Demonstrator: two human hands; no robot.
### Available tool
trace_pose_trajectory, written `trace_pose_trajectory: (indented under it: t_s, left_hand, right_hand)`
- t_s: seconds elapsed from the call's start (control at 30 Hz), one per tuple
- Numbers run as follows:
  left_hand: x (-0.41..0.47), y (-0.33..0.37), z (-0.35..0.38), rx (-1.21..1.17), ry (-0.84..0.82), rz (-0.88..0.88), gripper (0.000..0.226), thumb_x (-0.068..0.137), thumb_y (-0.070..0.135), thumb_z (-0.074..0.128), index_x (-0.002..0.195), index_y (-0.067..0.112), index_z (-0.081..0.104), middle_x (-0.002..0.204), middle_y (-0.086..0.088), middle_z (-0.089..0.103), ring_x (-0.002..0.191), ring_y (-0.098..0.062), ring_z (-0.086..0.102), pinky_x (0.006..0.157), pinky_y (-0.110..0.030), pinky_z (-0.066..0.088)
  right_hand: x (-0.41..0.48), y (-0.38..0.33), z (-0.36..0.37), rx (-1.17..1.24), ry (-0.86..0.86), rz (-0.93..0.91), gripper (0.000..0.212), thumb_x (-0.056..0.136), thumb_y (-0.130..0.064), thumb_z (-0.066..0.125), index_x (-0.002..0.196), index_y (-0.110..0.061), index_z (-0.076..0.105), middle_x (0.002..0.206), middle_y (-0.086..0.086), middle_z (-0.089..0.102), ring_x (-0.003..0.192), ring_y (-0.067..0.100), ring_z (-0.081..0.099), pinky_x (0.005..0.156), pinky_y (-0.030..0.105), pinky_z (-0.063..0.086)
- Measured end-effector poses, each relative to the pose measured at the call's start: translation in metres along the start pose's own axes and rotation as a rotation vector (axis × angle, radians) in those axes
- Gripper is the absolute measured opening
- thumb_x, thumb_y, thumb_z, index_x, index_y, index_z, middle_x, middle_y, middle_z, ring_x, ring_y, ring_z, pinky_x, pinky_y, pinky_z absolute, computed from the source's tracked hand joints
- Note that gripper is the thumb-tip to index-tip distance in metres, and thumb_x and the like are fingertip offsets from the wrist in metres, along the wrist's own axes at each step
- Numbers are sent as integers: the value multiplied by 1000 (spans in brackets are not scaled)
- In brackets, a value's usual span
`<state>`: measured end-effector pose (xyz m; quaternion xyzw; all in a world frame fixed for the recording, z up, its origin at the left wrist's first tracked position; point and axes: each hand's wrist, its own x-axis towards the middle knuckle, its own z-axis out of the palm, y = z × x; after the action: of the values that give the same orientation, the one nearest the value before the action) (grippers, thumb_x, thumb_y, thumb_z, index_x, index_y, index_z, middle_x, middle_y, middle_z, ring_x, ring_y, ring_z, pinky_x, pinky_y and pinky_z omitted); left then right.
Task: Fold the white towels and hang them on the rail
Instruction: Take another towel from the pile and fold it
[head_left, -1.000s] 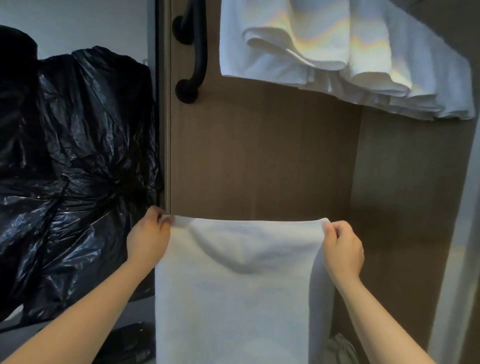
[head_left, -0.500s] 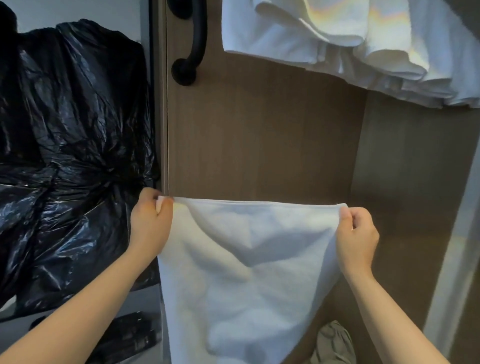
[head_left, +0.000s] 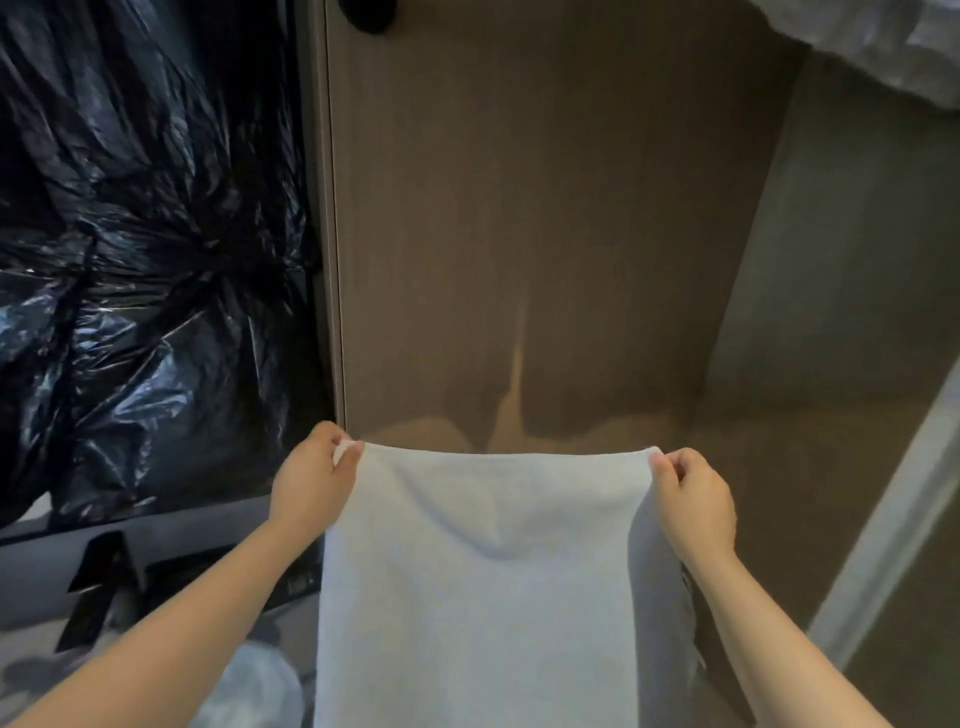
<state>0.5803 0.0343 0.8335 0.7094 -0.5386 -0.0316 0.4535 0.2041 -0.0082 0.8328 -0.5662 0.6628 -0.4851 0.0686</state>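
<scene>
Head view: left hand (head_left: 311, 486), right hand (head_left: 696, 506) pinch top corners of white towel (head_left: 493, 597), apparently doubled.

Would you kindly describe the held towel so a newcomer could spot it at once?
Find the brown wooden panel filling the middle. Before its lower part hangs a white towel, its top corners pinched by the left hand and right hand. Unlike the bunched white towels at top right, it hangs flat and is held.

A dim brown wood-grain panel (head_left: 519, 234) fills the middle, with crumpled black plastic bags (head_left: 145, 234) to its left and a pale frame (head_left: 893, 530) to its right.
</scene>
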Motion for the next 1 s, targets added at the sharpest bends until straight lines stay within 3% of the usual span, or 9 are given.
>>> trace_pose_trajectory:
  t_s: [0.13,0.33,0.43,0.53,0.7,0.8,0.9,1.0]
  left_hand:
    - [-13,-13,14,-49,-5,-53,11,97,24,53,89,17,51,72,3,56,64,-12,53,50,-24,31]
    - [-21,-8,16,-159,24,-87,11,95,22,56,91,12,55,76,-3,60,67,-15,55,54,-25,40]
    - [-28,2,15,-211,57,-138,13,93,24,58,88,12,57,74,-3,60,66,-12,54,53,-23,36]
    - [-37,16,13,-261,67,-149,15,91,27,59,83,14,58,73,-1,61,68,-11,55,55,-23,36]
    - [-63,39,12,-418,8,-169,15,90,27,63,78,18,59,71,4,65,68,-15,63,66,-33,50]
    - [-78,53,14,-533,-52,-174,13,89,23,65,79,16,61,66,6,65,57,-7,58,60,-25,49]
    - [-92,63,15,-671,-104,-184,10,91,13,64,82,8,63,66,-1,62,52,-3,53,50,-16,47]
    - [-105,65,13,-762,-136,-216,7,91,8,63,86,4,65,67,-1,64,52,0,56,50,-13,47]
  right_hand:
    - [-19,23,18,28,-38,34,31,99,-33,49,76,-14,55,70,-3,58,69,22,54,56,32,35]
    - [-36,7,23,218,-26,30,32,98,-31,55,70,-15,54,65,-1,56,60,8,51,50,17,37]
    - [-48,-11,21,339,-18,4,34,97,-29,56,67,-12,53,60,-1,51,53,4,46,48,11,39]
    - [-64,-29,20,438,7,-23,36,95,-26,58,66,-7,51,60,3,48,54,5,39,49,17,35]
    - [-96,-57,27,514,-3,-49,34,95,-27,60,65,-12,54,61,3,52,56,8,44,53,27,38]
    - [-113,-70,35,567,1,-37,33,93,-25,62,64,-16,54,59,-3,50,54,5,41,52,22,35]
    - [-128,-76,42,620,-50,-12,32,93,-27,63,65,-17,54,58,2,48,53,10,41,50,24,35]
    - [-140,-80,43,655,-94,-23,29,92,-26,64,65,-19,57,56,0,48,51,6,40,48,18,34]
